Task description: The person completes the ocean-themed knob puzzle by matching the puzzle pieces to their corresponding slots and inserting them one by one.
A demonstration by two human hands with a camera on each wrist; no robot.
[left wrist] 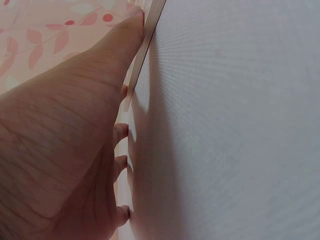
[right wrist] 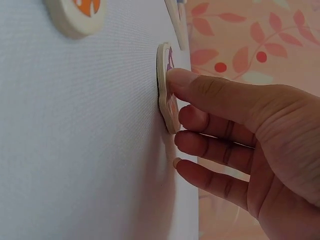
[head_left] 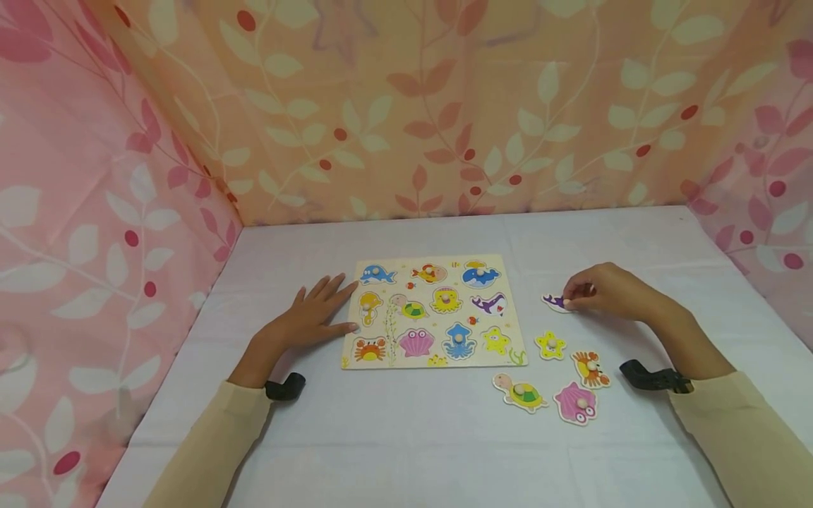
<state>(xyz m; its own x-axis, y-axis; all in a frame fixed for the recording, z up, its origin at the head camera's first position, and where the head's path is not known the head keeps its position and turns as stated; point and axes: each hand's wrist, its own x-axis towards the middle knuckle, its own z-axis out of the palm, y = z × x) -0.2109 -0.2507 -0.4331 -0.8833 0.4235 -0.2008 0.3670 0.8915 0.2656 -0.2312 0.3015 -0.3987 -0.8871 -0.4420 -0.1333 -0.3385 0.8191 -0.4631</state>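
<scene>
My right hand pinches the purple whale piece near one end, thumb on its face; its left end juts past my fingertips. I cannot tell whether its underside touches the white cloth. Leftward from that hand a strip of cloth runs to the right edge of the puzzle board, where a purple whale shape sits close to the border. Just nearer my body lies the starfish piece, then, a little right, the crab piece, with the shell piece below it and the turtle piece off to its left, gaps between them narrow. My left hand lies with fingers spread at the board's left edge. Beyond both hands, cloth reaches back to the orange curtain; to the right of my right hand it runs outward too.
</scene>
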